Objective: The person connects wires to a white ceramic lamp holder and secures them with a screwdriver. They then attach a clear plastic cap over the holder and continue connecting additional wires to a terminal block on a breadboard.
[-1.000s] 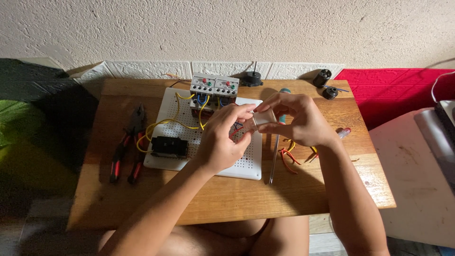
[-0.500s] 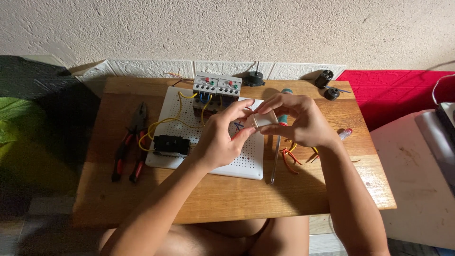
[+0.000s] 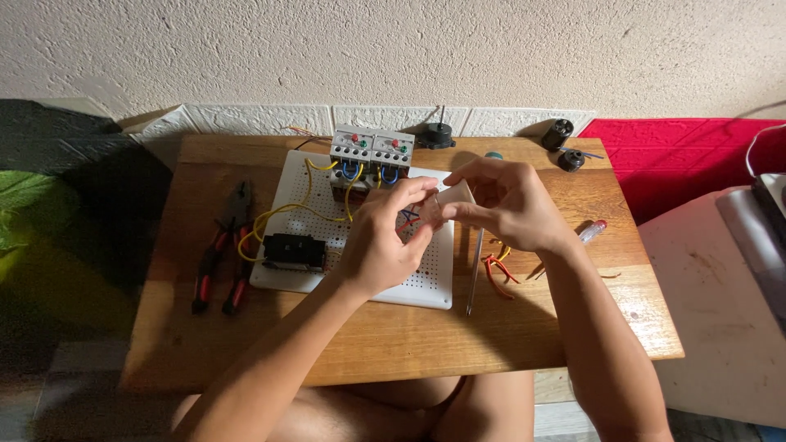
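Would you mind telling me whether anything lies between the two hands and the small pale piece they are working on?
Nothing visible does: the left hand and right hand both already pinch the small pale piece above the white perforated board.

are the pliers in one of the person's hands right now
No, the red-handled pliers lie on the wooden table left of the white perforated board, apart from both the left hand and right hand.

No packages, signs or screens are showing. Two pale grey control blocks point(image 3: 371, 148) are sitting side by side at the table's point(image 3: 409, 344) far edge, each showing a light faceplate with small red and green buttons; any labels too small to tell.
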